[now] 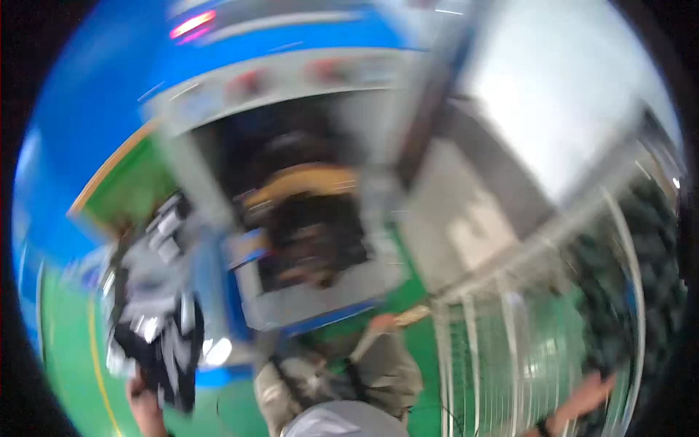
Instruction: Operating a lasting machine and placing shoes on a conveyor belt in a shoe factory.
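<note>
My left hand (142,397) is at the lower left, against the lower edge of a bundle of black and shiny light-grey pieces (156,320). The bundle hides its fingers, and blur hides whether it grips. At the lower right my right hand (593,392), with a dark band at the wrist, reaches in beside a white wire cage (473,342). Dark lumpy pieces (641,291) show close to that hand. Its fingers are smeared by motion. Between my arms stands a light-grey machine (193,156) with a dark opening, a yellow band and red knobs along its top edge.
A green panel with an orange rim (127,186) leans left of the machine. Blue surfaces surround the back left. A grey-and-white box-like unit (466,211) stands right of the machine. The floor (73,349) is green with a yellow line. My beige-trousered legs (393,364) are at the bottom.
</note>
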{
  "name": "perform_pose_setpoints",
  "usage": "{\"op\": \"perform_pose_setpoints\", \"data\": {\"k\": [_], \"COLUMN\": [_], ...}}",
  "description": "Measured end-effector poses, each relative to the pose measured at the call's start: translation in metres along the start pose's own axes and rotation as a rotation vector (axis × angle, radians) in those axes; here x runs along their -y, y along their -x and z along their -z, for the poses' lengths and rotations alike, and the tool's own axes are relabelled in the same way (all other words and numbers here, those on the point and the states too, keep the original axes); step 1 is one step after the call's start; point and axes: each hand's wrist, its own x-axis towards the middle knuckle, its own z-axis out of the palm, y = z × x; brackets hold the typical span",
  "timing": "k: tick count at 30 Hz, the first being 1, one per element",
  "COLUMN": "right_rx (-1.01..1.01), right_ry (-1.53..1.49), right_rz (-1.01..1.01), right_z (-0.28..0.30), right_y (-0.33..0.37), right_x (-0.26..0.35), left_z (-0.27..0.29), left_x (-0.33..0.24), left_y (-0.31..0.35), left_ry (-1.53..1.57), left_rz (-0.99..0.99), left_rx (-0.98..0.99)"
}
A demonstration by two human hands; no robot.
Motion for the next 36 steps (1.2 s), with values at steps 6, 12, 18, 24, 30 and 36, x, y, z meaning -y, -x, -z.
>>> {"op": "perform_pose_setpoints", "data": {"k": [6, 12, 18, 24, 30, 36], "right_rx": [0.709, 1.253, 1.418, 1.358, 1.586, 1.538], "right_ry": [-0.231, -0.303, -0.854, -1.167, -1.293, -1.203], "right_rz": [0.494, 1.218, 1.29, 1.667, 1.969, 2.037], "right_z": [0.02, 0.018, -0.005, 0.018, 0.04, 0.044], "right_y": [0.109, 0.197, 0.273, 0.364, 0.422, 0.435], "right_x": [0.191, 0.291, 0.328, 0.351, 0.359, 0.352], "left_z": [0.044, 0.085, 0.124, 0.203, 0.268, 0.335], "left_x": [0.064, 0.125, 0.098, 0.037, -0.047, -0.075], "left_y": [-0.104, -0.102, 0.039, 0.292, 0.537, 0.601], "left_ry": [-1.001, -0.954, -0.909, -1.086, -1.446, -1.497], "left_rz": [0.107, 0.115, 0.092, 0.389, 0.871, 1.565], "left_rx": [0.281, -0.065, -0.08, -0.192, -0.763, -2.273]}}
